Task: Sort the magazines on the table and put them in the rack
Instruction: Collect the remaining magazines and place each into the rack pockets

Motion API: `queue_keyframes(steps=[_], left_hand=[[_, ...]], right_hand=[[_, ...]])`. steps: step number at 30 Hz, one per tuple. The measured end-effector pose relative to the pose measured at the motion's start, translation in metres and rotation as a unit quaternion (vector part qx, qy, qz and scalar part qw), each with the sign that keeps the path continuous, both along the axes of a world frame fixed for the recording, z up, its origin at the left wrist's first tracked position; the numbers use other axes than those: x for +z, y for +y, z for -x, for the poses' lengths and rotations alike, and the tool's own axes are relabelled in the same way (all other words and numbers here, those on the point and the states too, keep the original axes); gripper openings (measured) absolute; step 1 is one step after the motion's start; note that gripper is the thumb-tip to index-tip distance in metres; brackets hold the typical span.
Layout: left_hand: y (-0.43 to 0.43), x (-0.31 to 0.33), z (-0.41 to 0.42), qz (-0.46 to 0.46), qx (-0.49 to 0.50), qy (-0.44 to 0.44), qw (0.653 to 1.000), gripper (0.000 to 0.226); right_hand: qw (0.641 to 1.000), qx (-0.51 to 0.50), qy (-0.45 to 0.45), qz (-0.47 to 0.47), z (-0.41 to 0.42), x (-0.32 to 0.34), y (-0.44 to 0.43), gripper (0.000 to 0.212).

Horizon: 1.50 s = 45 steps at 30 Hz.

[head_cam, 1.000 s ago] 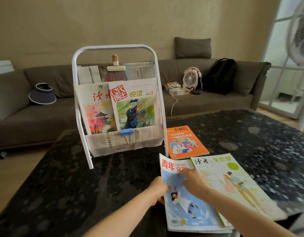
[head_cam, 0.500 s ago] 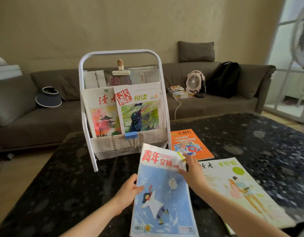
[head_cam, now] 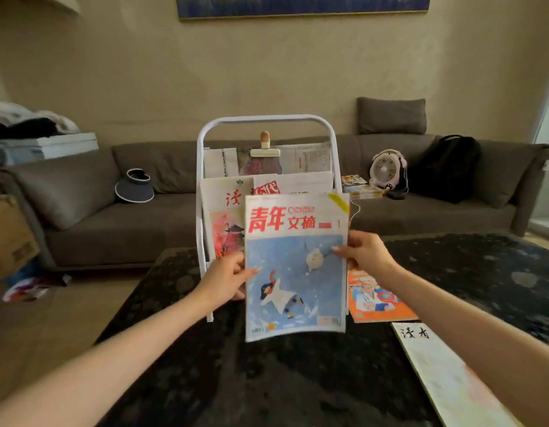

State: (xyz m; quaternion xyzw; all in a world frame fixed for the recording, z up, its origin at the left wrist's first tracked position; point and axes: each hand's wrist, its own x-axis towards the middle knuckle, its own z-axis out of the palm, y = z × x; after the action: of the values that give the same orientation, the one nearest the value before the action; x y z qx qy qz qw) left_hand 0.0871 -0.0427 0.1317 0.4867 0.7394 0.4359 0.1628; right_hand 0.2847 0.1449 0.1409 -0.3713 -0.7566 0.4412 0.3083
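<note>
I hold a blue magazine (head_cam: 295,272) with red characters upright in front of the white metal rack (head_cam: 202,180). My left hand (head_cam: 225,280) grips its left edge and my right hand (head_cam: 364,254) grips its right edge. The rack stands on the dark marble table (head_cam: 452,272) and holds two magazines in its front pocket (head_cam: 224,217), partly hidden by the blue one, with newspapers clipped behind. An orange magazine (head_cam: 375,300) lies flat to the right of the rack. A pale magazine (head_cam: 446,374) lies at the table's near right.
A grey sofa (head_cam: 113,223) runs behind the table, with a visor hat (head_cam: 134,188), a small fan (head_cam: 387,169), a stack of booklets (head_cam: 359,188) and a black backpack (head_cam: 442,164) on it. A cardboard box (head_cam: 8,235) sits at the left.
Both hands lifted the blue magazine off the table and raised it upright in front of the rack. The camera view tilted upward.
</note>
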Motion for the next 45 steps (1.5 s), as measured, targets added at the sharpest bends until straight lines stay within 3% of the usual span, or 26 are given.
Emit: queue_keyframes(steps=[5,7,9,15,21,31,35,38,41,45], left_hand=[[0.026,0.107,0.044,-0.14,0.072,0.106,0.982,0.018],[0.038,0.146,0.065,-0.181,0.095,0.115,0.972,0.008],[0.049,0.18,0.083,-0.212,0.118,0.098,0.965,0.021],[0.073,0.229,0.121,-0.261,0.204,0.146,0.932,0.034],[0.095,0.219,0.152,-0.256,0.241,0.175,0.92,0.018],[0.117,0.154,0.166,-0.168,0.259,0.21,0.928,0.016],[0.119,0.146,0.17,-0.108,0.323,0.284,0.897,0.021],[0.122,0.144,0.172,-0.066,0.349,0.29,0.889,0.027],[0.127,0.135,0.165,-0.062,0.353,0.257,0.898,0.037],[0.135,0.12,0.161,-0.113,0.288,0.243,0.919,0.072]], right_hand=[[0.988,-0.021,0.092,-0.126,0.051,0.109,0.02,0.025],[0.98,-0.029,0.138,-0.144,0.07,0.152,0.022,0.02],[0.972,-0.031,0.171,-0.157,0.088,0.188,0.023,0.02],[0.965,-0.021,0.19,-0.179,0.131,0.237,0.031,0.024],[0.966,-0.024,0.18,-0.181,0.158,0.229,0.042,0.029],[0.984,-0.022,0.124,-0.129,0.183,0.171,0.064,0.03],[0.986,-0.021,0.09,-0.138,0.193,0.156,0.068,0.033],[0.987,-0.027,0.056,-0.15,0.201,0.143,0.07,0.034],[0.984,-0.037,0.025,-0.172,0.21,0.132,0.074,0.033],[0.979,-0.069,-0.001,-0.194,0.213,0.125,0.077,0.036]])
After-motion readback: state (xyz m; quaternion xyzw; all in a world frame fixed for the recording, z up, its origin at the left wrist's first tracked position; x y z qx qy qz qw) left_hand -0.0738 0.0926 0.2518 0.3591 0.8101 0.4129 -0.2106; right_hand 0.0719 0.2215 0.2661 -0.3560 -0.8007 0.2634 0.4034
